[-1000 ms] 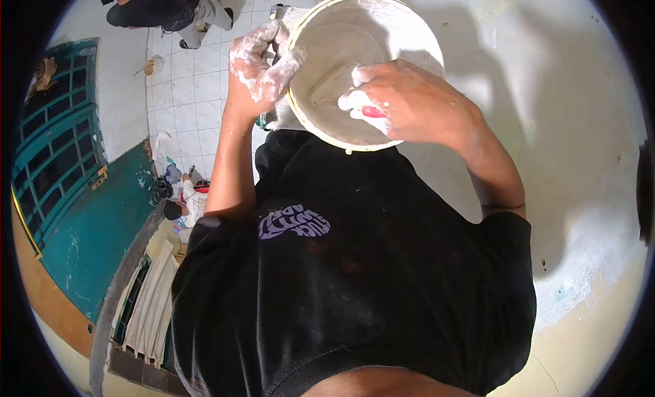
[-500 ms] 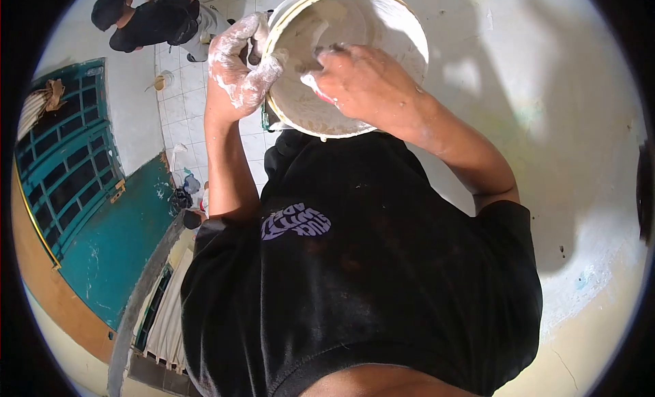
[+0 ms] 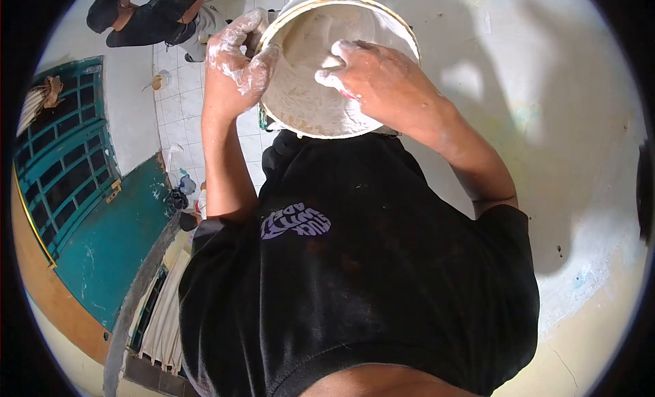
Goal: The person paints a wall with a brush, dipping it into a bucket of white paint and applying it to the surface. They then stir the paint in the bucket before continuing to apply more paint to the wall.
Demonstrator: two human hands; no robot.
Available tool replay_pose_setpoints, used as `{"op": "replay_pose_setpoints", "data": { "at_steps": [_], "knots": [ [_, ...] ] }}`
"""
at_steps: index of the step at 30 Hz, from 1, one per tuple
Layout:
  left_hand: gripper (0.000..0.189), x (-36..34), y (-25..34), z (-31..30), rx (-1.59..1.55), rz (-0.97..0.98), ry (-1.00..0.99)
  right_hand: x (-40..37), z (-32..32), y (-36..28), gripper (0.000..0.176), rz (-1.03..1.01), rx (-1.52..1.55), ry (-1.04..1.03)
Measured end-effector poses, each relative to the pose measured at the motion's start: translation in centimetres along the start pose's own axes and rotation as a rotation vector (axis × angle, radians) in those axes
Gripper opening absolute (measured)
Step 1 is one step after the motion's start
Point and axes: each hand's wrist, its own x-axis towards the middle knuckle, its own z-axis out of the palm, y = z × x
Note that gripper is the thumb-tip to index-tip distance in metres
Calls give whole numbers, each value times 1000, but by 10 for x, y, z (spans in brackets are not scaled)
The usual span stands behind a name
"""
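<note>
A white bucket (image 3: 303, 109) with a yellowed rim is tilted toward me in front of my chest, its inside coated with whitish paste. Smeared with white, my left hand (image 3: 235, 66) grips the bucket's left rim, thumb on the near side. My right hand (image 3: 392, 83) reaches over the opening with its fingers curled and white paste on the fingertips. A small red spot shows under that hand; what it holds, if anything, is hidden by the hand.
A co-worker (image 3: 150, 21) in dark clothing is at the upper left. Below are a small round container (image 3: 157, 83) on the tiled floor (image 3: 175, 110), bags (image 3: 183, 189), a teal door (image 3: 95, 260) with a barred upper part. A patchy pale wall (image 3: 580, 151) fills the right side.
My right hand has moved slightly right and lifted within the bucket's opening. The bucket and my left hand shifted a little left. The co-worker's arm has moved.
</note>
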Motion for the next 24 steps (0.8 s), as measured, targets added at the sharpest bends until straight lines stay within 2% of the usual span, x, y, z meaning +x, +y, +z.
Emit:
{"op": "replay_pose_setpoints", "data": {
  "at_steps": [2, 3, 6, 9, 12, 15, 18, 24],
  "knots": [
    [15, 0, 7, 5, 53, 45, 10, 7, 8, 0, 17, -3, -27, 60],
    [15, 0, 6, 5, 50, 65, 18, 9, 11, -2, 16, -5, -38, 88],
    [15, 2, 4, 6, 29, 71, 27, 12, 16, -8, 26, 117, 52, -95],
    [16, 3, 4, 7, 32, 71, 53, 14, 12, -11, 25, 145, 181, -76],
    [17, 2, 7, 9, 69, 46, 45, 10, 12, -4, 18, 62, 218, 128],
    [15, 2, 4, 11, 50, 59, 47, 11, 20, -6, 15, 88, 212, 273],
    [14, 5, 0, 10, 5, 94, 30, 13, 20, -5, 17, 81, 248, 306],
    [16, 4, -7, 10, 28, 94, 60, 14, 18, -5, 18, 285, 224, 221]
  ]
}}
